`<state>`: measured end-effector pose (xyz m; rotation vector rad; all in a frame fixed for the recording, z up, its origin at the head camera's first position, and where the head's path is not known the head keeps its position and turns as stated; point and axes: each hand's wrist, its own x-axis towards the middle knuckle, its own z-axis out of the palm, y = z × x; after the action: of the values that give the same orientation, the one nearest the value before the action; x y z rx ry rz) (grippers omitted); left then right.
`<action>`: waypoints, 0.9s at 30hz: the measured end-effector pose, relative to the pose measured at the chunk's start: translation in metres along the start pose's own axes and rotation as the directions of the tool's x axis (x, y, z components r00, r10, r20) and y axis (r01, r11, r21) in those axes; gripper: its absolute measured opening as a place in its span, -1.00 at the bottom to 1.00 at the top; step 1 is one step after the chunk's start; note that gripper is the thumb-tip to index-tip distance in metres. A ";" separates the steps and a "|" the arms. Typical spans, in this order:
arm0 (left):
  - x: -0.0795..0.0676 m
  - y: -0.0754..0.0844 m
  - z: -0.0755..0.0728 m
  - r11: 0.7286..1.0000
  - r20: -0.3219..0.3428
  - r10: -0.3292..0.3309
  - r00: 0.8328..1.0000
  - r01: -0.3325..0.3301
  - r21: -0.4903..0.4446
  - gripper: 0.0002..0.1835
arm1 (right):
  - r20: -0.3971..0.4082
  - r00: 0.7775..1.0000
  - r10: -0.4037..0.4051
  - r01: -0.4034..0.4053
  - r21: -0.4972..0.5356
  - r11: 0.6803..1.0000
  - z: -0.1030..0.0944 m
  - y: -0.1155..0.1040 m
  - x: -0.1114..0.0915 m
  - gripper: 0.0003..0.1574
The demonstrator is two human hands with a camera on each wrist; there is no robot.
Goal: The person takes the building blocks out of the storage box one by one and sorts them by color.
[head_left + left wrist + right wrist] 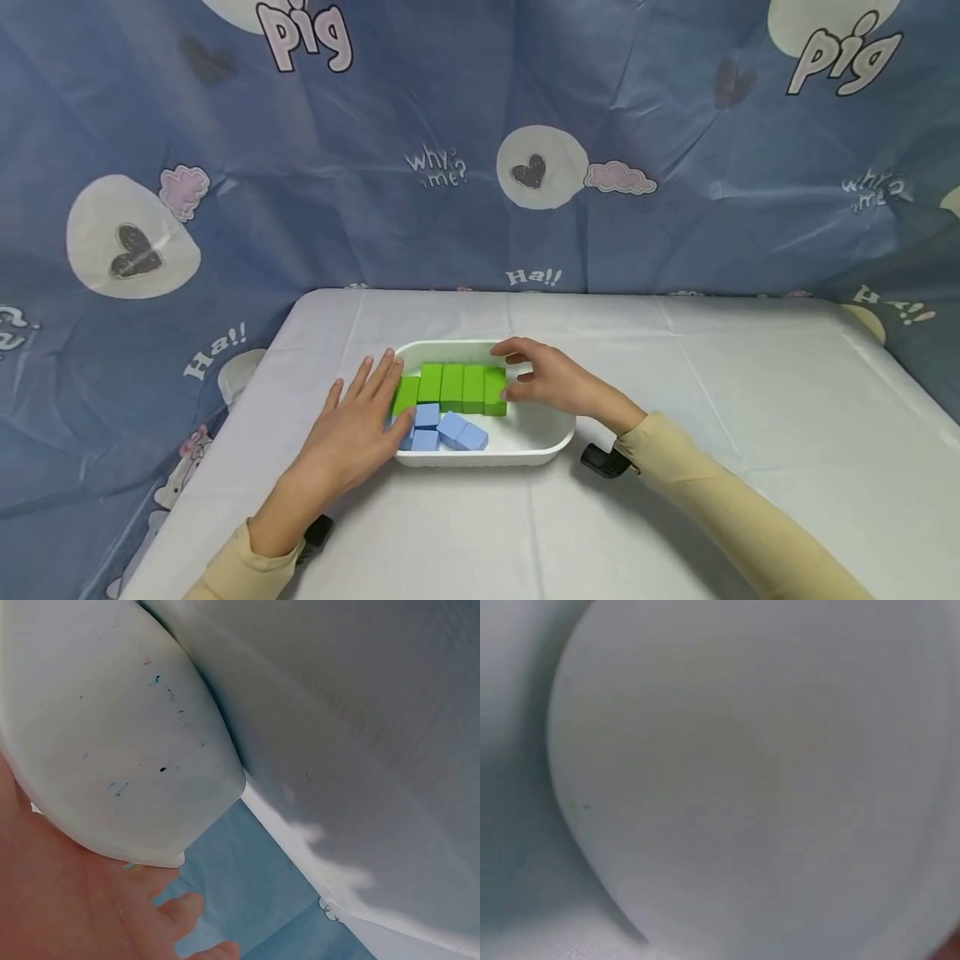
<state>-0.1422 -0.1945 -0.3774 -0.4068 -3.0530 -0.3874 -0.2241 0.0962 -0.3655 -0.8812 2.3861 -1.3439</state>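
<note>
A white tray (525, 457) holds a row of several green blocks (452, 388) along its far side and several light blue blocks (450, 429) nearer its front wall. My left hand (358, 425) lies over the tray's left end, fingers straight and spread, thumb over the blue blocks. In the left wrist view that hand (75, 900) lies along the tray's speckled outer wall (127, 735). My right hand (551, 379) reaches in from the right, fingers loosely bent, with thumb and fingertips apart at the rightmost green block (495, 392). The right wrist view shows mostly the blurred tray wall (742, 765).
The tray stands on a table with a white cloth (712, 375). Behind and to the left hangs a blue printed curtain (420, 100). Dark wrist-worn devices (606, 460) sit under both wrists, close over the cloth.
</note>
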 end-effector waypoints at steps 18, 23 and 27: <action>0.001 0.001 0.002 1.000 0.000 -0.018 1.000 0.018 -0.001 -0.23 | 0.070 0.998 0.004 0.011 -0.208 0.978 0.010 0.005 0.020 -0.15; 0.001 0.001 0.003 1.000 -0.003 -0.018 1.000 0.018 -0.006 -0.23 | 0.062 0.998 0.009 0.006 -0.239 0.971 0.013 0.006 0.021 -0.15; 0.001 0.000 0.003 1.000 -0.003 -0.021 1.000 0.021 -0.008 -0.23 | 0.059 0.998 0.003 0.012 -0.244 0.970 0.014 0.007 0.021 -0.16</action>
<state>-0.1430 -0.1931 -0.3803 -0.3752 -3.0562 -0.4006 -0.2362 0.0763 -0.3774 -0.9749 2.5407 -1.0228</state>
